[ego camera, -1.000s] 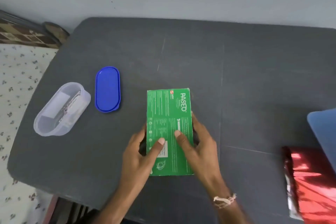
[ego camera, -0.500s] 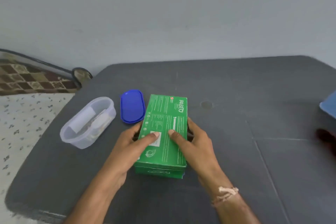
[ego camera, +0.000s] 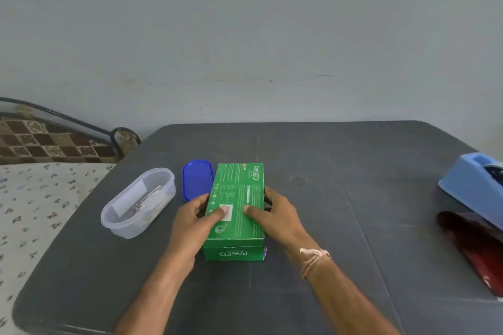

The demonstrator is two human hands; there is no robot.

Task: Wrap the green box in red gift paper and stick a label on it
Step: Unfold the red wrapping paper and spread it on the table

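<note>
The green box [ego camera: 239,193] lies flat on the dark grey table [ego camera: 340,226], its long side pointing away from me. My left hand [ego camera: 194,221] grips its left side, thumb on top. My right hand [ego camera: 275,215] grips its right side, thumb on top as well. Folded red gift paper [ego camera: 473,245] lies at the table's right edge, partly cut off by the frame. I see no label that I can tell apart from the rest.
A clear oval plastic container [ego camera: 137,201] holding white slips sits left of the box, its blue lid [ego camera: 197,181] beside it. A light blue tape dispenser [ego camera: 473,186] stands at the right edge. A bed with patterned sheet [ego camera: 30,198] borders the table's left.
The view has tilted up and back, showing more wall and the tape dispenser. Both hands keep hold of the box, which now sits closer to the blue lid.
</note>
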